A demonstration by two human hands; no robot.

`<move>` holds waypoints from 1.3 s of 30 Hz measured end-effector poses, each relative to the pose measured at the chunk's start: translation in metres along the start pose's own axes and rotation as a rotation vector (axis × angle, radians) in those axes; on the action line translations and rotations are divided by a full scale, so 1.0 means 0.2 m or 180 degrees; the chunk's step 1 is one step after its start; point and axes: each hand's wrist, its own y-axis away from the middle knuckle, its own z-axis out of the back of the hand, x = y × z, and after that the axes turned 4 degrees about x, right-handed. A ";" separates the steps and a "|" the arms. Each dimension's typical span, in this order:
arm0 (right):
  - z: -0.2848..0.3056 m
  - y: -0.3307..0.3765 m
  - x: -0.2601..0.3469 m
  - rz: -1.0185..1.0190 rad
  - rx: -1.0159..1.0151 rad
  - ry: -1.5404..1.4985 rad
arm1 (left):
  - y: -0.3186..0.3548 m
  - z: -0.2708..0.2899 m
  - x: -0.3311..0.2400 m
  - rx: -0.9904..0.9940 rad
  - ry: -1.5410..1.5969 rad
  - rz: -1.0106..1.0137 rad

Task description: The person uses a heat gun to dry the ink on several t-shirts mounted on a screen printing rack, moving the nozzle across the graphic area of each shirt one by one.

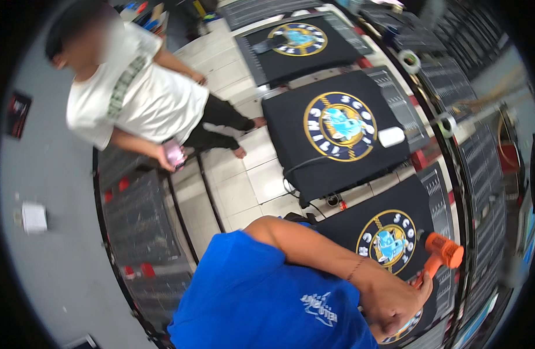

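Note:
My left arm, in a blue sleeve with a thin bracelet at the wrist, reaches across to the right. My left hand [410, 296] is closed round the handle of an orange heat gun [445, 250]. Its dark nozzle points left, just over a dark cloth panel [337, 224] printed with a round emblem showing a light-blue scooter. Part of another print shows below the hand. I cannot make out my right hand; the lower right edge and my own body hide that side.
Beyond, another printed dark panel [290, 139] carries a white rounded object [391, 136] and a dark cable [305, 166]. A further one [279, 67] lies at the back. Tape rolls [409, 61] sit along the right rail. At left, a person [145, 99] in white holds a pink phone [174, 154].

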 end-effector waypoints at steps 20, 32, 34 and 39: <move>-0.30 -0.07 0.08 0.0247 0.0275 0.0677 | 0.85 0.14 0.19 -0.3359 -0.1536 0.2171; -0.42 -0.08 0.07 0.0388 0.0332 0.0744 | 1.42 0.11 0.20 -0.4228 -0.4495 0.3862; -0.39 -0.10 0.10 0.0290 0.0402 0.0687 | 1.45 0.14 0.26 -0.4231 -0.4366 0.3944; -0.47 -0.08 0.18 0.0231 0.0209 0.0554 | 1.67 0.15 0.38 -0.4565 -0.4352 0.3665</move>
